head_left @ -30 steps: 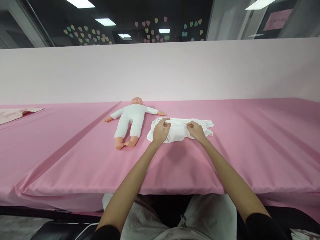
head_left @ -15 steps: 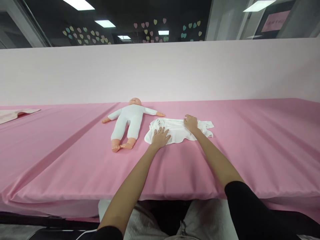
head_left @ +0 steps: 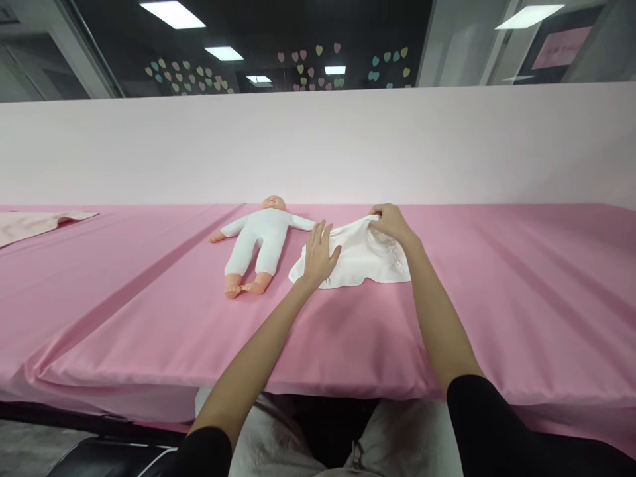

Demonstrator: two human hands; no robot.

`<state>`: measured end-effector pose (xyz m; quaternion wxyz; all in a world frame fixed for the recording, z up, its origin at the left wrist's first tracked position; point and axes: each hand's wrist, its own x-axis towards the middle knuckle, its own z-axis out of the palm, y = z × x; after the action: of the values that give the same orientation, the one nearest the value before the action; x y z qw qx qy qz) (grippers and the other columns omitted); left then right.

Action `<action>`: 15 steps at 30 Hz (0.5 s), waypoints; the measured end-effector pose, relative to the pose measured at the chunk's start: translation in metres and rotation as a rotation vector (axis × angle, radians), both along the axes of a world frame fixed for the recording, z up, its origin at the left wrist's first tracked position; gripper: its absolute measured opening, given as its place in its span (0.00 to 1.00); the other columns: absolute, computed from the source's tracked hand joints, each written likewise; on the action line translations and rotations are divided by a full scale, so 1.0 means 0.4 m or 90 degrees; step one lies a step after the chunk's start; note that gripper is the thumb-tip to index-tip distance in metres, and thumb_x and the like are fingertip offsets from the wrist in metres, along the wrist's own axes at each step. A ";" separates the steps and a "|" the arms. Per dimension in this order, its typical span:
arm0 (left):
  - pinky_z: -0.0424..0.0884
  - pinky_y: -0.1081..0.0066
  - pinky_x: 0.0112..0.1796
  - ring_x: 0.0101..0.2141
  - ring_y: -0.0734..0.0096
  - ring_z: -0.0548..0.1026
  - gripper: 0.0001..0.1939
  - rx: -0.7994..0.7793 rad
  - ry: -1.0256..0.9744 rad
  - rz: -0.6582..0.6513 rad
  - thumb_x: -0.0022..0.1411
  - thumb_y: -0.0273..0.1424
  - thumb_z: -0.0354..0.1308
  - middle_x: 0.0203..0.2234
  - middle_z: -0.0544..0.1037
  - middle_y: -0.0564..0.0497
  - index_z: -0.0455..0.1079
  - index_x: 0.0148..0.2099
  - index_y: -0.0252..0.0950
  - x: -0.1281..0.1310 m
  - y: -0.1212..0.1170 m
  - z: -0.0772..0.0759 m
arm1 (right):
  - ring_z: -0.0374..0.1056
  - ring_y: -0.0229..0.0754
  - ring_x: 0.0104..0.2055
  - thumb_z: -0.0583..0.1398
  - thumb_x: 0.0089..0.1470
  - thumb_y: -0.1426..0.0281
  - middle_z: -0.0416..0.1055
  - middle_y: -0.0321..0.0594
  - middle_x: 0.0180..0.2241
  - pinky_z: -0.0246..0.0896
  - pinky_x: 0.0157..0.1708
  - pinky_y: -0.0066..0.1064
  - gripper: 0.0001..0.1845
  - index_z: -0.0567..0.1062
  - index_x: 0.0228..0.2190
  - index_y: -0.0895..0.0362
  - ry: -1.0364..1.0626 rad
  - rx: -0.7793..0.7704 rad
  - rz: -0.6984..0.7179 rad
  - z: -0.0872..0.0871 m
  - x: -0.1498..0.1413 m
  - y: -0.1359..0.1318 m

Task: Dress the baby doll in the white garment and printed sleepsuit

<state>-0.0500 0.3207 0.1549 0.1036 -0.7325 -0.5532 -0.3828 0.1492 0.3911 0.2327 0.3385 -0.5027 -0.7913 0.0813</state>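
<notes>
A white baby garment [head_left: 355,260] lies on the pink sheet, its upper right part lifted off the surface. My right hand [head_left: 393,222] is closed on its upper edge, fingers pinching the cloth. Over the garment's left part is my left hand [head_left: 318,255], fingers stretched out and the thumb apart; whether it presses on the cloth I cannot tell. To the left, a baby doll [head_left: 263,238] in a white bodysuit rests on its back, arms spread. The doll's hand nearer to me is hidden behind my left hand.
The pink sheet [head_left: 149,311] covers a padded table up to a low white wall [head_left: 318,146]. A pale folded cloth [head_left: 37,225] lies at the far left. Behind the wall is dark glass with heart stickers [head_left: 191,76].
My right hand has lifted the garment's upper edge up and away from me. My left hand has slid a little farther forward over the cloth. The view has shifted slightly.
</notes>
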 end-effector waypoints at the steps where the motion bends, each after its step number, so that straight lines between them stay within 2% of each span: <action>1: 0.47 0.57 0.60 0.64 0.58 0.44 0.27 0.017 -0.022 -0.028 0.64 0.36 0.47 0.64 0.50 0.40 0.52 0.63 0.32 0.008 0.000 0.036 | 0.62 0.36 0.30 0.56 0.39 0.77 0.70 0.38 0.27 0.55 0.31 0.26 0.10 0.74 0.28 0.62 0.051 -0.002 0.048 0.036 0.007 -0.028; 3: 0.46 0.54 0.60 0.64 0.56 0.43 0.23 0.014 -0.049 -0.124 0.62 0.37 0.51 0.64 0.51 0.42 0.60 0.58 0.35 0.030 -0.001 0.112 | 0.59 0.34 0.25 0.57 0.36 0.76 0.65 0.33 0.21 0.53 0.26 0.26 0.06 0.71 0.23 0.60 0.151 -0.005 0.131 0.095 0.023 -0.088; 5: 0.52 0.56 0.58 0.60 0.56 0.54 0.15 -0.061 -0.080 -0.273 0.60 0.36 0.54 0.58 0.62 0.44 0.67 0.48 0.36 0.058 -0.006 0.186 | 0.55 0.32 0.22 0.57 0.34 0.76 0.59 0.29 0.18 0.49 0.23 0.25 0.04 0.66 0.19 0.59 0.225 0.005 0.201 0.136 0.038 -0.147; 6: 0.57 0.58 0.55 0.55 0.59 0.62 0.12 -0.115 -0.105 -0.365 0.59 0.35 0.54 0.52 0.68 0.45 0.67 0.44 0.36 0.072 -0.012 0.217 | 0.54 0.31 0.22 0.57 0.33 0.77 0.57 0.28 0.18 0.47 0.22 0.25 0.04 0.65 0.18 0.58 0.255 0.015 0.228 0.151 0.045 -0.174; 8: 0.64 0.64 0.47 0.43 0.67 0.70 0.10 -0.205 -0.180 -0.530 0.57 0.34 0.56 0.39 0.73 0.48 0.66 0.39 0.35 0.097 -0.026 0.266 | 0.53 0.30 0.21 0.57 0.33 0.77 0.55 0.28 0.17 0.46 0.21 0.24 0.06 0.63 0.17 0.58 0.303 0.042 0.265 0.174 0.060 -0.220; 10: 0.66 0.70 0.38 0.34 0.74 0.69 0.10 -0.286 -0.250 -0.647 0.54 0.33 0.59 0.31 0.70 0.52 0.64 0.36 0.34 0.112 -0.043 0.293 | 0.54 0.30 0.22 0.57 0.33 0.78 0.56 0.29 0.18 0.46 0.21 0.24 0.06 0.63 0.17 0.58 0.344 0.079 0.283 0.189 0.076 -0.255; 12: 0.63 0.74 0.32 0.29 0.77 0.66 0.12 -0.366 -0.276 -0.730 0.53 0.34 0.61 0.27 0.66 0.54 0.63 0.34 0.34 0.117 -0.059 0.304 | 0.55 0.31 0.22 0.58 0.33 0.78 0.58 0.29 0.18 0.47 0.21 0.25 0.07 0.63 0.17 0.57 0.374 0.112 0.297 0.201 0.091 -0.281; 15: 0.60 0.76 0.26 0.25 0.79 0.62 0.13 -0.478 -0.218 -0.804 0.55 0.38 0.60 0.25 0.63 0.55 0.63 0.32 0.34 0.109 -0.084 0.312 | 0.55 0.31 0.21 0.59 0.33 0.80 0.58 0.28 0.17 0.47 0.20 0.25 0.10 0.62 0.16 0.56 0.420 0.152 0.345 0.213 0.111 -0.315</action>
<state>-0.0065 0.2869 0.2798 -0.4798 -0.8266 -0.1294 -0.2640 0.1936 0.2651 0.3180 0.5948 -0.1816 -0.7481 0.2315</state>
